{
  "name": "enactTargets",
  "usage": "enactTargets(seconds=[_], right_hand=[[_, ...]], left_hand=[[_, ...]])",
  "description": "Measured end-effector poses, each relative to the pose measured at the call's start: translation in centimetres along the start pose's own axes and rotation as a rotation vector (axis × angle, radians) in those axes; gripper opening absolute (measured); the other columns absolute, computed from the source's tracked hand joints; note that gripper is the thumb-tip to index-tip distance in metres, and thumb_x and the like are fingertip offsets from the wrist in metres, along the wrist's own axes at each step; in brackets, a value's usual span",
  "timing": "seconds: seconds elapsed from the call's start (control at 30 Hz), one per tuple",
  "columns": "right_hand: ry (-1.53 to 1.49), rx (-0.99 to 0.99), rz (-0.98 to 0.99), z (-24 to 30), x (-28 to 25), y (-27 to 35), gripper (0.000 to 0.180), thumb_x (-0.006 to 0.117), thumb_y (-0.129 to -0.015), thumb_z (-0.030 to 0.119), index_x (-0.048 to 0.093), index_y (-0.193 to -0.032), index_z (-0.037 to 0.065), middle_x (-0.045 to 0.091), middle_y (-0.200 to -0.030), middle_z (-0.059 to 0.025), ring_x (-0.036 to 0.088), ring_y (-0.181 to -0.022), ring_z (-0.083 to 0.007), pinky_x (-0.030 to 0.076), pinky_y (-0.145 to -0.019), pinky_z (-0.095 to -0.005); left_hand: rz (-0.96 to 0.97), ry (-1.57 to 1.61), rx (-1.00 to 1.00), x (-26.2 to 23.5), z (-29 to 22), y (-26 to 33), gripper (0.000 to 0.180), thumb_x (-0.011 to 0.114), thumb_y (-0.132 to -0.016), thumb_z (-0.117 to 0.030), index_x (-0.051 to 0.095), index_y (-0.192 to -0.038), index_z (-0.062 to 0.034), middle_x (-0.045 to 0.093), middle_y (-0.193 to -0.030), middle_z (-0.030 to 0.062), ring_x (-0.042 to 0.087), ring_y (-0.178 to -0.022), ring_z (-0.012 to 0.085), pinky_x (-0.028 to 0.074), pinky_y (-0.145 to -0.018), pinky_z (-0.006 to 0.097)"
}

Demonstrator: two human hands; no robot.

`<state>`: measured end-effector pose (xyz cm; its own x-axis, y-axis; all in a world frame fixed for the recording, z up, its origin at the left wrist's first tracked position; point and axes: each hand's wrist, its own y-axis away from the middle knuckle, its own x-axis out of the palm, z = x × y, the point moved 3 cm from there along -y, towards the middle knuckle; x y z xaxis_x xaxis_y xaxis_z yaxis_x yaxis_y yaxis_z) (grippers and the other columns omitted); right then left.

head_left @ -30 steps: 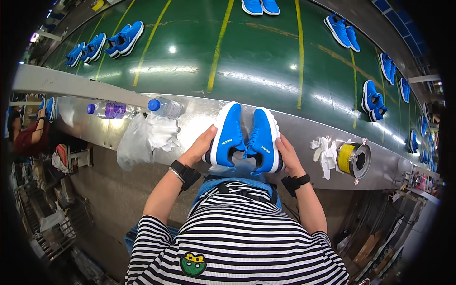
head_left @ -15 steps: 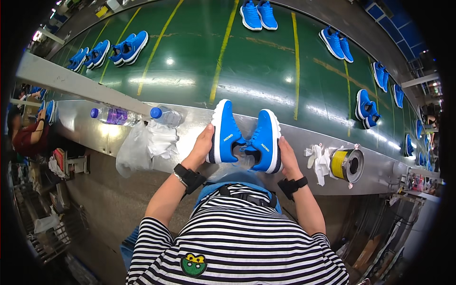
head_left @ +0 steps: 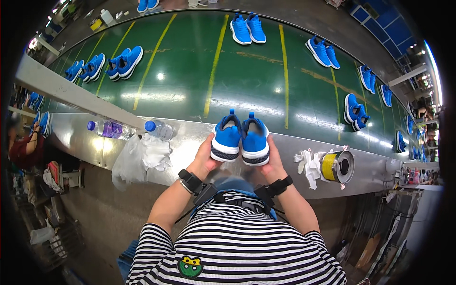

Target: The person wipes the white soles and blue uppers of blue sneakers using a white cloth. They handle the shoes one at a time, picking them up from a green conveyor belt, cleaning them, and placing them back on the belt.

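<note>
A pair of blue sneakers with white midsoles is held side by side over the metal ledge. My left hand (head_left: 205, 156) is closed around the outer side of the left sneaker (head_left: 226, 138). My right hand (head_left: 274, 162) grips the right sneaker (head_left: 255, 141) by its outer side in the same way. Their heels, with dark textured patches low down, face me. The openings show above and a loop stands up on each shoe, while the toes are hidden behind. The two sneakers are close together at about one height.
Beyond the ledge (head_left: 190, 135) runs a green conveyor belt (head_left: 185, 71) with yellow lines, carrying several pairs of blue sneakers (head_left: 248, 29). At left lie two bottles (head_left: 160, 129) and a white plastic bag (head_left: 130, 164). At right are crumpled tissue (head_left: 309, 168) and a yellow-labelled can (head_left: 337, 166).
Both sneakers have turned from lying with their sides up and toes away to showing their heels and openings. My hands have brought them closer together. The view has shifted slightly.
</note>
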<state>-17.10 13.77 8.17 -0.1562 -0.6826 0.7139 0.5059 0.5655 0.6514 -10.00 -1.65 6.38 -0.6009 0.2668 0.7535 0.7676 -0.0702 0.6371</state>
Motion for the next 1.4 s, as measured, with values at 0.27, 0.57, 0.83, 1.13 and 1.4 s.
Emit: enactTargets(seconds=[0.27,0.57,0.83,1.13,1.4], right_hand=[[-0.056,0.067,0.052,-0.2,-1.2,-1.2,0.041,0.040,-0.090,0.045,0.054,-0.110,0.012,0.059,-0.106,-0.0087,0.057,-0.096,-0.0253,0.045,-0.085,-0.0450],[1.219,-0.540,-0.222,-0.9,-9.3,1.2,0.040,0.058,-0.084,0.019,0.046,-0.118,0.002,0.056,-0.094,-0.0095,0.055,-0.076,-0.0149,0.047,-0.069,-0.0270],[2.136,-0.882,0.115,-3.9,-2.7,5.3,0.058,0.067,-0.070,0.021,0.046,-0.124,0.024,0.054,-0.093,-0.0145,0.050,-0.084,-0.0323,0.037,-0.078,-0.0424],[2.261,-0.594,0.200,-0.9,-4.9,2.6,0.045,0.064,-0.072,0.017,0.049,-0.115,0.021,0.048,-0.094,-0.0123,0.054,-0.074,-0.0320,0.043,-0.063,-0.0423],[2.190,-0.670,0.258,11.0,-1.2,0.3,0.035,0.069,-0.065,0.018,0.056,-0.097,0.011,0.050,-0.089,-0.0101,0.055,-0.081,-0.0291,0.047,-0.069,-0.0388]], left_hand=[[-0.011,0.023,-0.023,-1.9,0.7,-1.8,0.044,0.031,-0.093,-0.041,0.048,-0.118,-0.0091,0.054,-0.115,0.0120,0.053,-0.105,0.0282,0.041,-0.091,0.048],[-0.204,-0.751,0.254,-9.5,2.8,-3.0,0.045,0.037,-0.094,-0.032,0.039,-0.127,-0.0025,0.050,-0.111,0.0080,0.051,-0.088,0.0137,0.042,-0.074,0.025],[-0.230,-1.186,0.271,-10.2,3.9,-2.9,0.042,0.035,-0.094,-0.032,0.036,-0.129,-0.0088,0.049,-0.081,0.0006,0.043,-0.066,0.0092,0.037,-0.055,0.023],[-0.127,-1.305,0.057,-5.1,4.0,-2.6,0.048,0.047,-0.086,-0.021,0.034,-0.125,0.0032,0.054,-0.089,0.0082,0.051,-0.078,0.0149,0.042,-0.069,0.027],[0.143,-1.935,0.593,5.9,-4.4,-5.1,0.036,0.055,-0.081,-0.029,0.055,-0.100,0.0012,0.058,-0.087,0.0209,0.056,-0.081,0.0345,0.044,-0.067,0.040]])
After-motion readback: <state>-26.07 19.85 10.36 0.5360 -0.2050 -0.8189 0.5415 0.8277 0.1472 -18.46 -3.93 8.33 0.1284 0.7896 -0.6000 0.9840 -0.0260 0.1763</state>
